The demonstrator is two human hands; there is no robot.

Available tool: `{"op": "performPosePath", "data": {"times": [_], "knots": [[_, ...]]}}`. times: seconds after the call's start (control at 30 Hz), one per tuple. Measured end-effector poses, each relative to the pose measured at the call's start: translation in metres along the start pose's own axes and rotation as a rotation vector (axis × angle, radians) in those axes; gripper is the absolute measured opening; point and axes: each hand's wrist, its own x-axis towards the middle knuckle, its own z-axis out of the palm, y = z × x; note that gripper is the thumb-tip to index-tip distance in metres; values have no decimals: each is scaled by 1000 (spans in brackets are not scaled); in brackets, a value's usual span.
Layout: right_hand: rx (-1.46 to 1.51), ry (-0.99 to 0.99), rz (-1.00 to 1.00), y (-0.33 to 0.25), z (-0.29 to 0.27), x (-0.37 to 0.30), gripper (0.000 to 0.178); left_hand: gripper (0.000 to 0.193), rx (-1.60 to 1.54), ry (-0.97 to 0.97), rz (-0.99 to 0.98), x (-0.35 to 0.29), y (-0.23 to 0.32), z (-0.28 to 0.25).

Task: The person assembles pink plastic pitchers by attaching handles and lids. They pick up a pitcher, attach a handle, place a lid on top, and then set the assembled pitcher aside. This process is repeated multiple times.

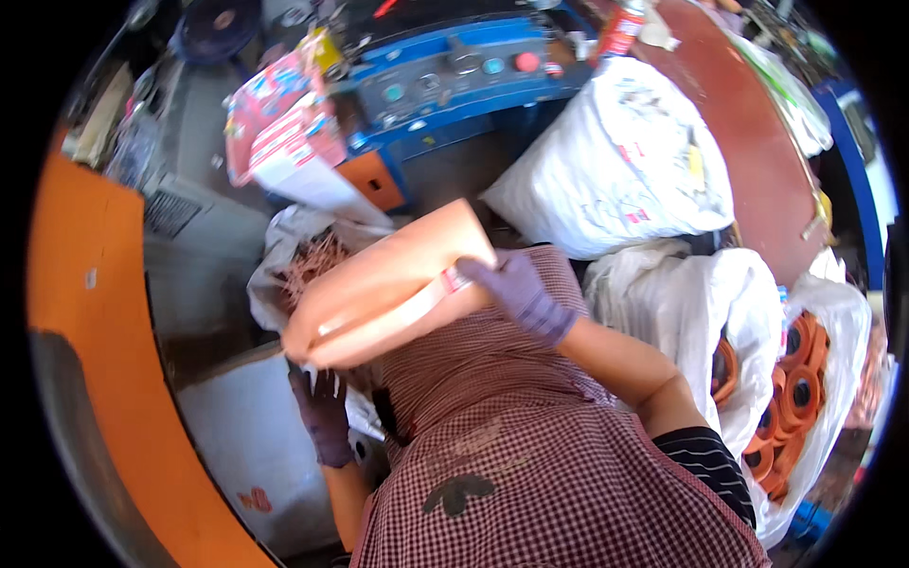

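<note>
My right hand [526,295], in a purple-grey glove, grips a smooth peach-orange piece [398,265] by its right end. The piece is long and looks like a curved or rolled sheet, with a narrow strip along its near side; motion blurs it. It is held tilted in front of my checked apron [568,464]. Below its left end, my gloved left hand [322,412] has its fingers spread and holds nothing. Whether the left fingertips touch the piece I cannot tell. Behind the piece, a white bag [275,256] holds thin pinkish scraps [314,263].
A machine panel [464,76] with coloured buttons stands ahead. To the right are a full white sack [615,161] and white bags [682,293] with orange rings [801,393]. An orange panel [104,284] and a pale box [246,435] flank my left; a pink-patterned package [284,114] sits farther ahead.
</note>
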Motion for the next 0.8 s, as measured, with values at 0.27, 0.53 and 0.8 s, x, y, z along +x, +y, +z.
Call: {"op": "performPosePath", "data": {"times": [0.27,0.53,0.8], "knots": [[-483,-419,-525,17,-37,-31,45,79,1240,-383,579,84,-82,-5],[-1320,1008,11,-6,-389,68,47,73,1162,-502,374,68,-22,22],[-1316,893,120,5,-431,67,40,75,1222,-600,245,103,-36,22]]}}
